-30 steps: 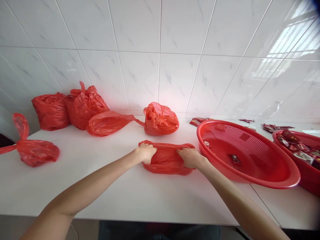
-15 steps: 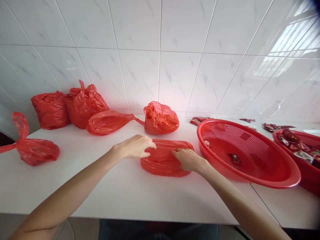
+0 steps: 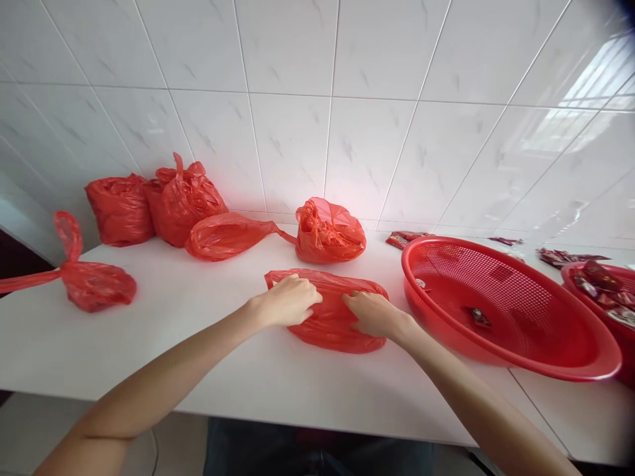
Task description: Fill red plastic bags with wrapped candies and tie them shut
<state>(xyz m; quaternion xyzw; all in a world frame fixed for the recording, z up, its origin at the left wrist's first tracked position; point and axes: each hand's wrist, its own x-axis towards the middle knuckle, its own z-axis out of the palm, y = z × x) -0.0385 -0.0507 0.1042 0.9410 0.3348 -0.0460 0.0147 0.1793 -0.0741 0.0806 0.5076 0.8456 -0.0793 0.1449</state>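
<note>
A red plastic bag (image 3: 330, 330) lies on the white table in front of me, its upper edge stretching out to the left. My left hand (image 3: 292, 301) is closed on the bag's left part, fingers curled into the plastic. On the right part, my right hand (image 3: 371, 313) also has its fingers curled into the film. The two hands are a short gap apart, with red plastic between them. Just behind stands a rounded red bag (image 3: 330, 235) with a bunched top.
At the right a large red perforated basket (image 3: 510, 311) holds a small packet; a second red basket (image 3: 602, 281) beyond it holds several packets. More packets (image 3: 404, 239) lie by the tiled wall. Several red bags (image 3: 183, 205) stand back left, and a knotted one (image 3: 96, 285) lies far left.
My left hand has moved slightly inward and now has its fingers more tightly curled. The bag's upper left edge reaches further left. The whole view has shifted a little.
</note>
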